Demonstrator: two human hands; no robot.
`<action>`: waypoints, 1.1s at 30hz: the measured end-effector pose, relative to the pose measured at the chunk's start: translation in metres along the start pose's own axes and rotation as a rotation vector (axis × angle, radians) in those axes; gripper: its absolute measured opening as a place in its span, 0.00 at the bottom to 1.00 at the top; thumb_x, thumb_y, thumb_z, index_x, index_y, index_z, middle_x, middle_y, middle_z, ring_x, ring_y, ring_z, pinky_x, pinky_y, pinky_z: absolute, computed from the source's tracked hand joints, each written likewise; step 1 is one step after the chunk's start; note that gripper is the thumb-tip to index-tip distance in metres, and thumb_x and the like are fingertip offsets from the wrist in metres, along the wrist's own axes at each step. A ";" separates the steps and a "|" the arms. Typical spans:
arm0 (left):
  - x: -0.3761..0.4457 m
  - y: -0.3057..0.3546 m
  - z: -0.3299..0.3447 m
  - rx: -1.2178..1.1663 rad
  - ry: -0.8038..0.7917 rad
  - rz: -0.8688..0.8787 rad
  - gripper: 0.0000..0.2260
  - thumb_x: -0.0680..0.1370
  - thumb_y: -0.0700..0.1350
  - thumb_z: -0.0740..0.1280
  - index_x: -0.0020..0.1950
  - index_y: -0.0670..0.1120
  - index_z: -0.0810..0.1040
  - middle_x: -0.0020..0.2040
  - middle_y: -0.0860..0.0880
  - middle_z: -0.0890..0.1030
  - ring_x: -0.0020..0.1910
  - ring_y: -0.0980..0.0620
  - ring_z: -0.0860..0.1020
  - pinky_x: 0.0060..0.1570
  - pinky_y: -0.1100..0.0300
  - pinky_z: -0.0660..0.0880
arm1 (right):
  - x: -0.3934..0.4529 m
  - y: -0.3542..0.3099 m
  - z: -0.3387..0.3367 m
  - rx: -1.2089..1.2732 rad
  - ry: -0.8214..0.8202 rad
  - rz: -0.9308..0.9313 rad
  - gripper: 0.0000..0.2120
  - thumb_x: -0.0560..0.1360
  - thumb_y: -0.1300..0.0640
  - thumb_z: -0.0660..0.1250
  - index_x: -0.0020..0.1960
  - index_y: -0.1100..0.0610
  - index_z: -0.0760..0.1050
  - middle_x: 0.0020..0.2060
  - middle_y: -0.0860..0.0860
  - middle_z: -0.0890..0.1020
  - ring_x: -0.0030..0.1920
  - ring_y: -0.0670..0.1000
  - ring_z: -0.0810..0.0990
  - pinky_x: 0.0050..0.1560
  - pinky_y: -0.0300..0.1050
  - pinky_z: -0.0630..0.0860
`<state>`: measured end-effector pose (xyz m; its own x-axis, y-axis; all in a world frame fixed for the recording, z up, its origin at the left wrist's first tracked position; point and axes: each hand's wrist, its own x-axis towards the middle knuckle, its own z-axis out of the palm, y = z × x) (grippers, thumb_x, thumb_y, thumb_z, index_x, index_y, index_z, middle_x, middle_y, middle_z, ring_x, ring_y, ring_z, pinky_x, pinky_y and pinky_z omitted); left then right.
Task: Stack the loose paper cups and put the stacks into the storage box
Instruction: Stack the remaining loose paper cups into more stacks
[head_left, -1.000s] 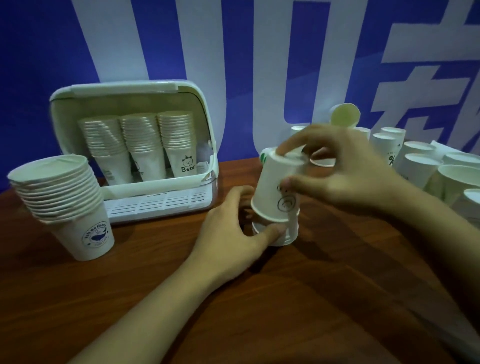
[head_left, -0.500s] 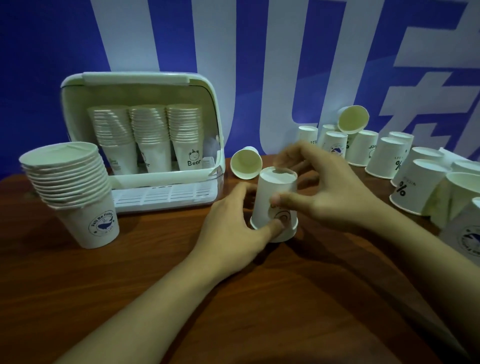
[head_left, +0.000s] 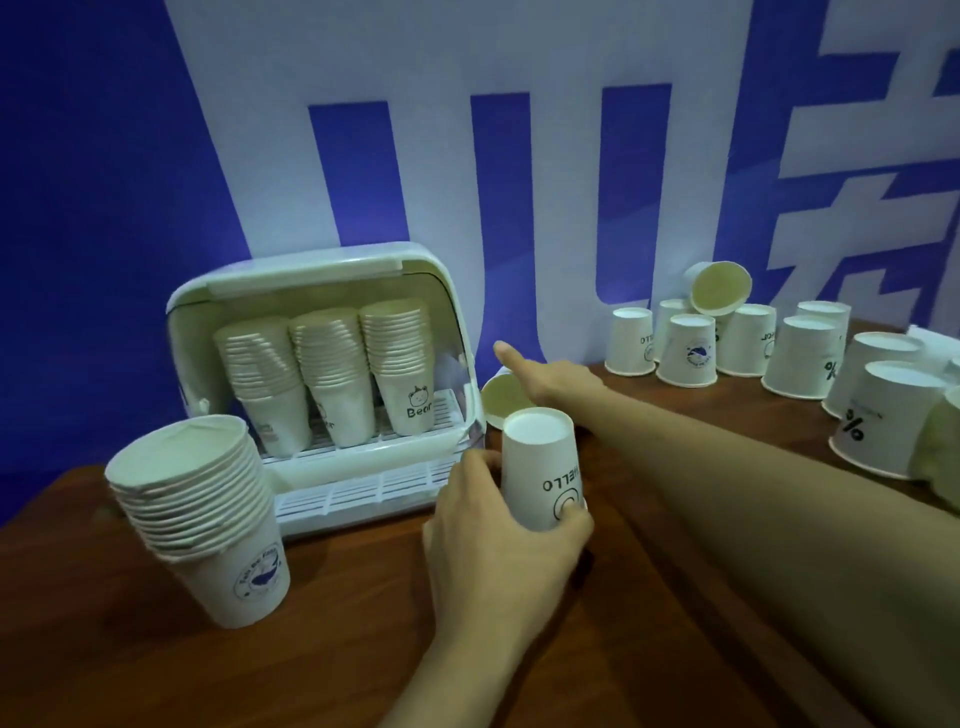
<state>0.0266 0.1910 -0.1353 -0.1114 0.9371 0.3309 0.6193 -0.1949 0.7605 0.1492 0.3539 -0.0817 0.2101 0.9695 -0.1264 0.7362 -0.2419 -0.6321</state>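
A person's left hand (head_left: 498, 525) grips an upside-down paper cup (head_left: 540, 470) printed "HELLO" near the middle of a wooden table (head_left: 675, 623). The right hand (head_left: 545, 376) reaches over a cup lying on its side (head_left: 506, 397). An open storage box (head_left: 332, 374) at the back edge holds three stacks. A tall stack (head_left: 202, 519) stands toward the left edge; loose cups (head_left: 800, 358) crowd the back right corner.

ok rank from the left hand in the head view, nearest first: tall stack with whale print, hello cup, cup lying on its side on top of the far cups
1. hello cup, in the left hand itself.
2. tall stack with whale print, to its left on the table.
3. cup lying on its side, far right by the wall.
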 end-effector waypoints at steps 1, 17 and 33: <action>0.001 -0.001 0.000 -0.006 -0.009 0.001 0.24 0.63 0.66 0.72 0.52 0.58 0.69 0.51 0.60 0.77 0.55 0.53 0.78 0.58 0.46 0.77 | 0.006 -0.003 0.006 -0.019 -0.011 -0.021 0.51 0.68 0.18 0.42 0.72 0.53 0.73 0.67 0.58 0.77 0.63 0.60 0.77 0.55 0.51 0.69; -0.001 0.001 0.000 -0.131 -0.134 -0.011 0.36 0.60 0.73 0.68 0.66 0.62 0.78 0.59 0.61 0.83 0.62 0.54 0.80 0.64 0.46 0.78 | -0.107 0.039 -0.073 0.438 0.167 -0.653 0.19 0.70 0.42 0.68 0.54 0.54 0.80 0.46 0.49 0.85 0.43 0.45 0.83 0.40 0.38 0.77; -0.002 0.001 -0.003 -0.174 -0.060 0.072 0.31 0.72 0.61 0.78 0.72 0.58 0.73 0.65 0.60 0.79 0.66 0.56 0.76 0.63 0.54 0.76 | -0.115 0.079 -0.030 0.097 -0.060 -0.698 0.25 0.72 0.41 0.75 0.66 0.46 0.76 0.55 0.47 0.84 0.51 0.46 0.83 0.51 0.47 0.81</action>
<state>0.0249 0.1879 -0.1332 -0.0221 0.9336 0.3576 0.4793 -0.3040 0.8233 0.2026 0.2218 -0.0945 -0.3283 0.8979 0.2931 0.6244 0.4392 -0.6459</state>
